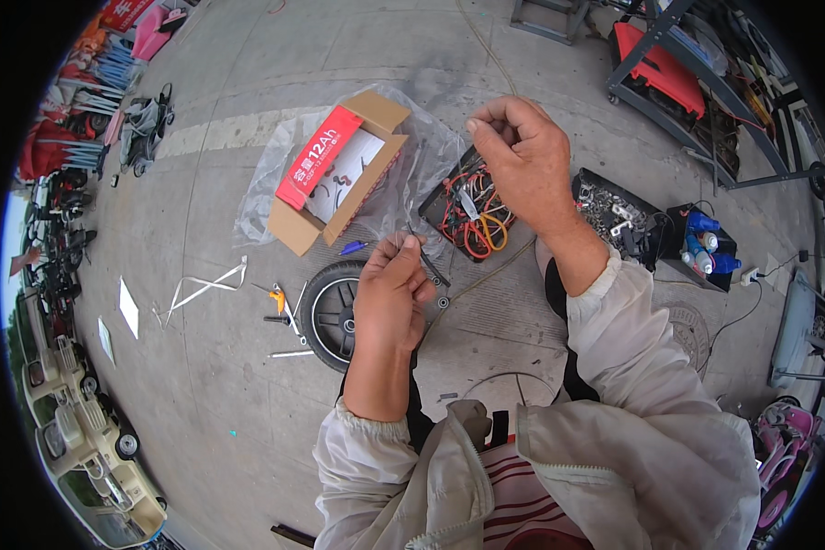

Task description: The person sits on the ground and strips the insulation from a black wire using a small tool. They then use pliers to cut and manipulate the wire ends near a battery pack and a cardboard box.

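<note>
My left hand [392,298] is raised over a small black-tyred wheel [319,316], hiding its right side. Its thumb and forefinger are pinched together; what they hold is too thin to make out. Farther up and to the right, my right hand [527,160] is also closed in a pinch, and anything between its fingertips cannot be made out. Below and left of that hand lies a dark tray with red and black wires [453,213] and yellow-handled pliers [498,234]. An open cardboard box [367,188] with a red panel rests on clear plastic wrap [257,206], beyond my left hand.
An orange-handled tool [277,300], wrenches [291,354] and a white strap [197,286] lie left of the wheel. To the right are a tray of small metal parts [605,220] and a black bin with blue-and-white cans [701,252]. A metal rack [655,110] stands far right.
</note>
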A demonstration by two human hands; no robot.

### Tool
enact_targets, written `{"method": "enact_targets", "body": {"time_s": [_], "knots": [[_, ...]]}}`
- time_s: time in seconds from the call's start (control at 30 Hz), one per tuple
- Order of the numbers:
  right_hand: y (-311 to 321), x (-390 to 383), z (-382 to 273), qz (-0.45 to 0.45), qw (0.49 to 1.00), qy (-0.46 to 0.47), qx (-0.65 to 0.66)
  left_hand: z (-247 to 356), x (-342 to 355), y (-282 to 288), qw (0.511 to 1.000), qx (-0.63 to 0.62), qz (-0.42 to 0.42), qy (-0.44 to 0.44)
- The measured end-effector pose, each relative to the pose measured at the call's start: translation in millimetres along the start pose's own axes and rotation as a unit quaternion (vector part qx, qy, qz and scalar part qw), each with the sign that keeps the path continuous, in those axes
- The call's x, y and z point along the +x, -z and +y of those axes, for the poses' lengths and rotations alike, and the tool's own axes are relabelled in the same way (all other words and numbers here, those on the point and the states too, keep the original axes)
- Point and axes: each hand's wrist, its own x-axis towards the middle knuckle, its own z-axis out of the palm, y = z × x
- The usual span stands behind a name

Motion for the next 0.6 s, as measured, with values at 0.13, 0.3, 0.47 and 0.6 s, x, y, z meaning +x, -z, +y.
{"method": "enact_targets", "body": {"time_s": [0.13,0.3,0.47,0.6], "knots": [[15.0,0.8,-10.7,-0.334,0.929,0.023,0.157,2.4,11.6,13.8,0.998,-0.059,0.029,0.001],[-8.2,-23.4,-11.1,-0.317,0.936,0.147,0.043,2.7,8.9,2.5,0.999,-0.047,0.011,0.002],[-23.6,-37.2,-8.9,-0.3,0.934,0.194,0.005,-2.8,12.1,5.4,0.999,-0.048,-0.007,-0.024],[-24.0,-42.4,-13.6,-0.301,0.94,0.158,0.004,-1.0,12.5,3.5,0.999,-0.043,-0.01,-0.026]]}}
